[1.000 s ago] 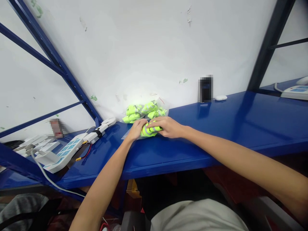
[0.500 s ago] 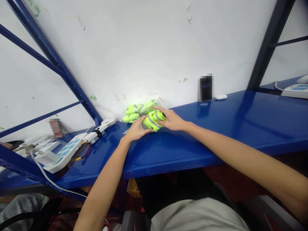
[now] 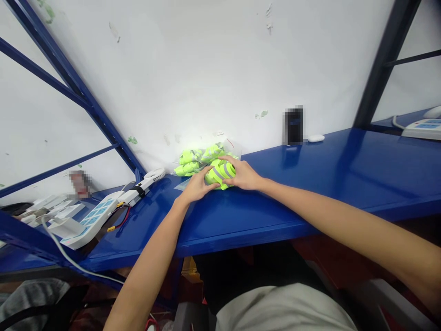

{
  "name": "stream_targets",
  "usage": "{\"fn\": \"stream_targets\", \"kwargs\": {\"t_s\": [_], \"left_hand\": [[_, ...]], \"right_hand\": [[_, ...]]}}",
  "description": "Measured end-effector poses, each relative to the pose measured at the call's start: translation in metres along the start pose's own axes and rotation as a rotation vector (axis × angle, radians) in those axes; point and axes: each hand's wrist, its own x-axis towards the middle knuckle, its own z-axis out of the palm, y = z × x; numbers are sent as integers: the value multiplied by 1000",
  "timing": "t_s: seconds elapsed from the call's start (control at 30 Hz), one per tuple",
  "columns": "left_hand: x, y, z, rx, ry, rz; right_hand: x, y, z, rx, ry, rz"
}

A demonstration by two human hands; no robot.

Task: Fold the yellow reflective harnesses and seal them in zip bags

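Note:
A rolled neon-yellow bundle with grey stripes (image 3: 221,172) lies on the blue table (image 3: 241,216). My left hand (image 3: 199,185) grips its left end, thumb along the near side. Around the right end are the fingers of my right hand (image 3: 244,174), with the index finger over the top. Just behind, against the wall, several more neon-yellow bundles (image 3: 190,162) sit in clear plastic bags.
A white power strip (image 3: 94,218), a small white fan (image 3: 155,174) and a red cable with yellow connectors (image 3: 123,218) lie to the left. A dark blurred-out object (image 3: 294,125) leans on the wall beside a white case (image 3: 316,138).
My right hand has dropped slightly with its fingers at the bundle's right end. The bundle has turned or settled a little lower. My left hand has barely moved.

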Motion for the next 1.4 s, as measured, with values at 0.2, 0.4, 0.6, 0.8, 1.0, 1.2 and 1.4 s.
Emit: {"fn": "stream_targets", "kwargs": {"t_s": [0.2,0.4,0.6,0.8,1.0,1.2,1.4], "left_hand": [[1,3,-4,73,-31,-7],[3,10,-4,-73,97,7],[3,17,-3,-173,155,12],[6,16,-1,-353,178,-12],[6,14,0,-380,138,-103],[4,16,2,-378,60,-85],[3,18,-1,-328,-37,-46]], "right_hand": [[3,-2,-6,-3,97,-60],[5,-13,-16,-10,224,-19],[3,-17,-14,17,228,-42],[5,-14,-23,74,145,-56],[5,-5,-24,122,-37,-119],[4,-4,-20,25,-63,-53],[4,-6,-23,-6,-156,-132]]}}
